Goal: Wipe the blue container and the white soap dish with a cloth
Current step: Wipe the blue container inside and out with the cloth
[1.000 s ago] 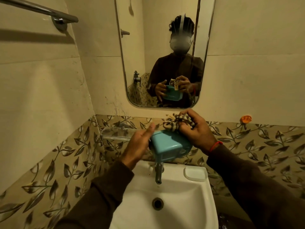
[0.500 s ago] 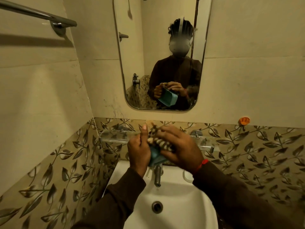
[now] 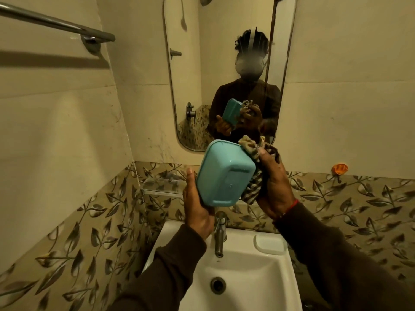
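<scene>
blue container (image 3: 225, 173) was the thing held up over the sink (image 3: 247, 272), near the middle of the view, tilted so its flat bottom faced the camera and its rim pointed toward the wall; working left to right: at about 10 o'clock a metal towel bar (image 3: 56, 22) ran along the pale wall tiles; below it, from 8 o'clock round to 4 o'clock, ran a band of leaf-patterned tiles (image 3: 74, 239); the left hand (image 3: 197, 205) sat at 7 o'clock of the container, gripping its lower left corner, thumb up along the left side and the fingers hidden behind it; a dark sleeve (image 3: 170, 265) covered that arm; a chrome tap (image 3: 219, 234) stood directly under the container at 6 o'clock, above the drain (image 3: 217, 285); at 12 o'clock a mirror (image 3: 224, 63) reflected the person with container and cloth; the striped cloth (image 3: 254, 176) was bunched against the container's right side, at its 3 o'clock; the right hand (image 3: 275, 187) clutched that cloth, fingers curled round it, pressing it to the container's wall; a red thread (image 3: 292, 205) circled the right wrist; white soap dish (image 3: 269, 244) lay on the sink's rim at 5 o'clock, just right of the tap, untouched by either hand; far right, at 3 o'clock, a small orange hook (image 3: 340, 169) stuck to the wall at the top edge of the patterned band
</scene>
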Demonstrator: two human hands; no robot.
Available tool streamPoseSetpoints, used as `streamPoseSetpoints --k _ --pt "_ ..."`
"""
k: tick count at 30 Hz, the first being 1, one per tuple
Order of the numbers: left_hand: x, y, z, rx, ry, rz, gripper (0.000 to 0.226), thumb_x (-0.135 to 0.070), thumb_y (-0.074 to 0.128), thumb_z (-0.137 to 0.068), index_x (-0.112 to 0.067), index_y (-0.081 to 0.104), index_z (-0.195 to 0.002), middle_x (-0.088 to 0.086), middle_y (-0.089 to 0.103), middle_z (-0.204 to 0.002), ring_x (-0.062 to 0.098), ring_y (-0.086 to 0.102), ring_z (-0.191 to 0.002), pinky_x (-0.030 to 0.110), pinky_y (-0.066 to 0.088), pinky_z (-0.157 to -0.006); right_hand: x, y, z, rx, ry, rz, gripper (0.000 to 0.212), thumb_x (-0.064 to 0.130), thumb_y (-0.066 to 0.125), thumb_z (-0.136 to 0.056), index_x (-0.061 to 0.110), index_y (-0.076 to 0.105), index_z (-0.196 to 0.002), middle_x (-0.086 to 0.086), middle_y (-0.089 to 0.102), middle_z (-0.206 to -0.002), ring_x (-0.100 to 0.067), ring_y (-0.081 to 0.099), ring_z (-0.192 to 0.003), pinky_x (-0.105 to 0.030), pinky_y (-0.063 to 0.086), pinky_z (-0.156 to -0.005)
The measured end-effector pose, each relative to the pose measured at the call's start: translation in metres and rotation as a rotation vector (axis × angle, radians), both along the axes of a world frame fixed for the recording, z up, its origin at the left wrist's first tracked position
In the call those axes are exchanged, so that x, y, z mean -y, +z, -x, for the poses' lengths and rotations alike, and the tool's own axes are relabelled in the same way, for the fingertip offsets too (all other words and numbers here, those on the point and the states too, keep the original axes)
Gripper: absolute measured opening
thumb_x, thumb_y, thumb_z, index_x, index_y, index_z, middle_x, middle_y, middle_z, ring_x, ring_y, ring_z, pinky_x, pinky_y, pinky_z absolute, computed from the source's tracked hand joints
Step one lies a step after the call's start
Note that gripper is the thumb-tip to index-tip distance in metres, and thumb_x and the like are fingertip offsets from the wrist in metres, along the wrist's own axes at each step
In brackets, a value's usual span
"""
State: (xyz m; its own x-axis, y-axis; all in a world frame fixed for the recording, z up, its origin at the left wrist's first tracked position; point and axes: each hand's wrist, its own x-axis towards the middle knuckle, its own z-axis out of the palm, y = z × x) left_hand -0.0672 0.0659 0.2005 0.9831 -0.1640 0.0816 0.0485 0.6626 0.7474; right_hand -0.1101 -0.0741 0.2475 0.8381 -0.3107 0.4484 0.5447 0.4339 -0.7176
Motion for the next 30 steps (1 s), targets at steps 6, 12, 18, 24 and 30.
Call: streamPoseSetpoints --k 6,12,18,24,30 --pt "0.008 -0.026 0.001 0.057 -0.077 -0.222 0.037 -0.033 0.05 -0.103 -0.037 0.081 -0.085 0.0 0.081 -0.092 0.019 0.076 -0.08 0.038 0.06 -0.072 -0.004 0.009 0.006 0.037 -0.267 0.459 0.035 0.03 0.065 -0.088 0.008 0.057 -0.114 -0.012 0.068 -0.107 -0.031 0.067 -0.099 -0.039 0.056 -0.083" --pt "-0.014 -0.007 -0.005 0.153 -0.031 -0.362 0.053 -0.062 0.035 -0.099 -0.026 0.073 -0.108 0.006 0.078 -0.107 0.023 0.075 -0.095 0.042 0.063 -0.081 -0.007 0.008 0.012 0.132 -0.412 0.895 0.024 0.023 0.066 -0.088 0.019 0.059 -0.11 0.008 0.066 -0.098 -0.013 0.067 -0.091 -0.021 0.053 -0.076" --pt "-0.012 0.014 0.003 0.236 0.105 -0.469 0.061 -0.076 0.044 -0.085 -0.022 0.073 -0.093 0.001 0.079 -0.092 0.02 0.076 -0.091 0.044 0.063 -0.082 -0.028 -0.004 0.01 0.206 -0.586 1.173 0.035 0.037 0.066 -0.084 0.017 0.06 -0.113 0.004 0.066 -0.102 -0.009 0.063 -0.091 -0.032 0.056 -0.079" --pt "-0.008 0.014 -0.003 -0.005 0.18 -0.241 0.059 -0.061 0.045 -0.097 -0.007 0.068 -0.107 0.016 0.075 -0.102 0.03 0.076 -0.091 0.045 0.064 -0.077 -0.037 -0.004 0.007 0.192 -0.624 0.988 0.03 0.034 0.064 -0.086 0.023 0.055 -0.112 0.005 0.066 -0.102 -0.012 0.066 -0.091 -0.041 0.058 -0.076" --pt "-0.02 0.01 -0.005 -0.11 0.044 0.011 0.083 -0.069 0.055 -0.078 -0.007 0.055 -0.133 0.024 0.072 -0.119 0.038 0.074 -0.101 0.048 0.064 -0.076 -0.019 -0.002 0.007 0.038 -0.323 0.4 0.023 0.028 0.058 -0.091 0.014 0.054 -0.109 -0.001 0.068 -0.103 -0.021 0.068 -0.094 -0.036 0.059 -0.072"
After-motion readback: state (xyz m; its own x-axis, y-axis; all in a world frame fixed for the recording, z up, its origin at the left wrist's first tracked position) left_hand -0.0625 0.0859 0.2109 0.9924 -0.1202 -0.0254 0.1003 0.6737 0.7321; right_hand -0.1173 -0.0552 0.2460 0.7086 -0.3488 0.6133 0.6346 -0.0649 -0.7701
